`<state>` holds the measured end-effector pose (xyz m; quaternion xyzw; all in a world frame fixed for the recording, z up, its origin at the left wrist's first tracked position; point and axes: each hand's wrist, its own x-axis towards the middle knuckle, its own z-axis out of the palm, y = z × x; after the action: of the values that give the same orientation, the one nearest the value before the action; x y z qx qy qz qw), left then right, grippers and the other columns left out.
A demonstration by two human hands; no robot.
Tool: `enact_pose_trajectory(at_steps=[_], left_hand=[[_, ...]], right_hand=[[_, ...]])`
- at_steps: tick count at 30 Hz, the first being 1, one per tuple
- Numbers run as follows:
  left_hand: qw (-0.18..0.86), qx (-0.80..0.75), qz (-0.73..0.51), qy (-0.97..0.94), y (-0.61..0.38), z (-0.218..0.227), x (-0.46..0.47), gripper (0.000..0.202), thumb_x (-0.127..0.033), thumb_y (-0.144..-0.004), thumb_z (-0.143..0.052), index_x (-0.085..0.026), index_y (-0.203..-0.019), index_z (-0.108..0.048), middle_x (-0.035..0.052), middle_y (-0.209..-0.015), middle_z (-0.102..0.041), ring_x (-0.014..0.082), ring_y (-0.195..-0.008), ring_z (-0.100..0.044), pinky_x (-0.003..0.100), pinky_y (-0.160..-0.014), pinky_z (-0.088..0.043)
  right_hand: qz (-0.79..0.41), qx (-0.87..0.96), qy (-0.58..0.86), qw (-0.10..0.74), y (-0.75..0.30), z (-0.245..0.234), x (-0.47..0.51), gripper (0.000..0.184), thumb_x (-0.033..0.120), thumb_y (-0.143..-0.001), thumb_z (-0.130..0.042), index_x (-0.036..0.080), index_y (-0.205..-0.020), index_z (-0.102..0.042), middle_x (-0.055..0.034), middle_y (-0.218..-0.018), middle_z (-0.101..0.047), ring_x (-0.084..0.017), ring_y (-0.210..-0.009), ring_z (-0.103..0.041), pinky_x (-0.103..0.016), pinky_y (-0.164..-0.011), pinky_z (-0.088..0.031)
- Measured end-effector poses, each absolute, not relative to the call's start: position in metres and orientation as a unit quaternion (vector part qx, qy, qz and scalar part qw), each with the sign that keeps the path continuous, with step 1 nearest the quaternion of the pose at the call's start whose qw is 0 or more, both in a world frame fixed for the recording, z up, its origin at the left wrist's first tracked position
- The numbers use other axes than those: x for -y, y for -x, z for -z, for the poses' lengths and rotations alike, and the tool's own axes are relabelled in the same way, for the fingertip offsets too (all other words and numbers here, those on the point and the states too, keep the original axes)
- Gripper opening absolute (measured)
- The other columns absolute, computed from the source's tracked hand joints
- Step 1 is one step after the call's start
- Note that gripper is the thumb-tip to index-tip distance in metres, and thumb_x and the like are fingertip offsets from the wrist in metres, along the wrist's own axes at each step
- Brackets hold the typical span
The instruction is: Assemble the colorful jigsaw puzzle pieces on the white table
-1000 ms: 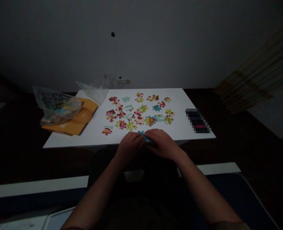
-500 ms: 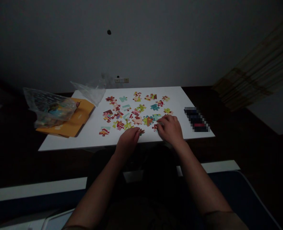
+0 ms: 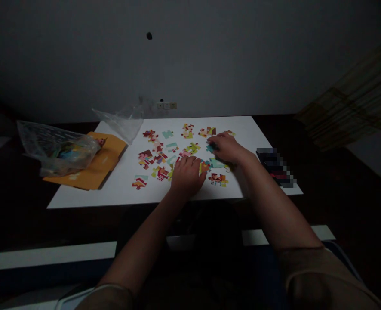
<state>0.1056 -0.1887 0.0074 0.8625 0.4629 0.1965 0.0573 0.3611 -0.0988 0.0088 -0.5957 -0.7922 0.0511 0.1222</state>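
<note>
My left hand [image 3: 187,175] lies over jigsaw puzzle pieces near the table's front, fingers spread, covering part of them. By its thumb shows a yellow and blue piece [image 3: 204,167]. Farther forward, my right hand [image 3: 226,147] has its fingertips closed on a teal puzzle piece [image 3: 210,147]; the hand hides much of what lies beneath. A pale green piece [image 3: 218,163] is just below the right hand. Nearer me lie red and brown pieces [image 3: 218,179], side by side. A barn piece [image 3: 162,173] sits left of my left hand.
More loose pieces are scattered over the white table [image 3: 90,199]. On the left, a clear plastic bag [image 3: 58,146] rests on an orange-yellow envelope [image 3: 106,165]. Another clear bag [image 3: 124,125] stands behind. A blurred dark object [image 3: 276,167] lies at the right edge.
My right hand has moved forward from the front pieces to the teal piece. My left hand has let go of a small piece and shifted forward, its fingers now spread over the pieces.
</note>
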Motion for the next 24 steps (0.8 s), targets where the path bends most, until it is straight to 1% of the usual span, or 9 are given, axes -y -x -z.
enact_pose_trajectory(at_steps=[4,8,11,13,15,17,19,22,24], left_hand=[[0.080,-0.441,-0.161,-0.879,-0.115,-0.008,0.177,0.034,-0.040,-0.104,-0.074,-0.020,-0.132,-0.073,0.0156,-0.132,-0.079,0.0404,-0.127,-0.067,0.058,-0.109,-0.055],[0.100,-0.422,-0.155,-0.888,-0.110,-0.008,0.172,0.033,-0.033,-0.103,-0.071,-0.021,-0.134,-0.071,0.0145,-0.131,-0.079,0.0365,-0.125,-0.070,0.054,-0.110,-0.056],[0.107,-0.404,-0.151,-0.896,-0.105,-0.010,0.172,0.030,-0.023,-0.102,-0.067,-0.019,-0.132,-0.071,0.0145,-0.126,-0.080,0.0342,-0.121,-0.072,0.052,-0.109,-0.058],[0.114,-0.390,-0.152,-0.901,-0.100,-0.011,0.175,0.026,-0.019,-0.101,-0.064,-0.018,-0.126,-0.072,0.0137,-0.119,-0.079,0.0329,-0.115,-0.073,0.051,-0.107,-0.059],[0.130,-0.377,-0.167,-0.902,-0.094,-0.011,0.177,0.024,-0.019,-0.100,-0.066,-0.020,-0.123,-0.072,0.0134,-0.119,-0.078,0.0323,-0.114,-0.073,0.050,-0.105,-0.060],[0.156,-0.367,-0.197,-0.895,-0.088,-0.009,0.178,0.027,-0.019,-0.097,-0.070,-0.021,-0.124,-0.071,0.0142,-0.126,-0.075,0.0321,-0.116,-0.073,0.050,-0.103,-0.062],[0.190,-0.355,-0.231,-0.886,-0.082,-0.006,0.178,0.034,-0.015,-0.095,-0.070,-0.022,-0.128,-0.068,0.0148,-0.134,-0.073,0.0318,-0.121,-0.071,0.050,-0.107,-0.062],[0.226,-0.335,-0.266,-0.875,-0.076,-0.001,0.176,0.039,-0.009,-0.094,-0.067,-0.023,-0.130,-0.066,0.0133,-0.134,-0.072,0.0306,-0.126,-0.070,0.051,-0.112,-0.061],[0.230,-0.325,-0.276,-0.875,-0.075,0.001,0.174,0.039,-0.008,-0.094,-0.065,-0.023,-0.131,-0.065,0.0127,-0.131,-0.072,0.0303,-0.125,-0.070,0.052,-0.112,-0.060]], right_hand=[[-0.095,0.802,0.574,0.135,-0.364,-0.016,0.089,0.058,0.007,-0.081,-0.080,0.022,-0.137,-0.081,-0.0139,-0.137,-0.081,-0.036,-0.129,-0.070,-0.053,-0.119,-0.053],[-0.135,0.789,0.560,0.213,-0.354,-0.024,0.087,0.029,0.018,-0.096,-0.073,0.022,-0.122,-0.085,-0.0099,-0.122,-0.083,-0.029,-0.112,-0.075,-0.045,-0.106,-0.058],[-0.120,0.814,0.539,0.181,-0.346,-0.028,0.093,0.022,0.025,-0.101,-0.071,0.021,-0.117,-0.086,-0.0108,-0.121,-0.083,-0.030,-0.115,-0.074,-0.046,-0.106,-0.057],[-0.129,0.828,0.528,0.140,-0.344,-0.031,0.101,0.027,0.032,-0.100,-0.077,0.021,-0.123,-0.086,-0.0118,-0.124,-0.083,-0.032,-0.116,-0.074,-0.048,-0.107,-0.057],[-0.126,0.833,0.523,0.133,-0.344,-0.036,0.113,0.034,0.036,-0.099,-0.080,0.020,-0.129,-0.084,-0.0125,-0.129,-0.082,-0.034,-0.121,-0.073,-0.050,-0.111,-0.056],[-0.111,0.838,0.515,0.146,-0.343,-0.041,0.129,0.032,0.032,-0.102,-0.073,0.021,-0.131,-0.083,-0.0127,-0.133,-0.081,-0.034,-0.128,-0.071,-0.051,-0.117,-0.054],[-0.115,0.846,0.502,0.141,-0.341,-0.044,0.147,0.032,0.026,-0.101,-0.070,0.022,-0.131,-0.081,-0.0133,-0.133,-0.079,-0.034,-0.129,-0.070,-0.052,-0.117,-0.054],[-0.137,0.847,0.502,0.112,-0.340,-0.039,0.170,0.044,0.022,-0.092,-0.077,0.024,-0.135,-0.078,-0.0148,-0.135,-0.078,-0.037,-0.126,-0.070,-0.054,-0.112,-0.057],[-0.127,0.839,0.518,0.104,-0.342,-0.032,0.179,0.046,0.019,-0.091,-0.076,0.023,-0.136,-0.077,-0.0168,-0.136,-0.077,-0.039,-0.127,-0.070,-0.057,-0.112,-0.056]])
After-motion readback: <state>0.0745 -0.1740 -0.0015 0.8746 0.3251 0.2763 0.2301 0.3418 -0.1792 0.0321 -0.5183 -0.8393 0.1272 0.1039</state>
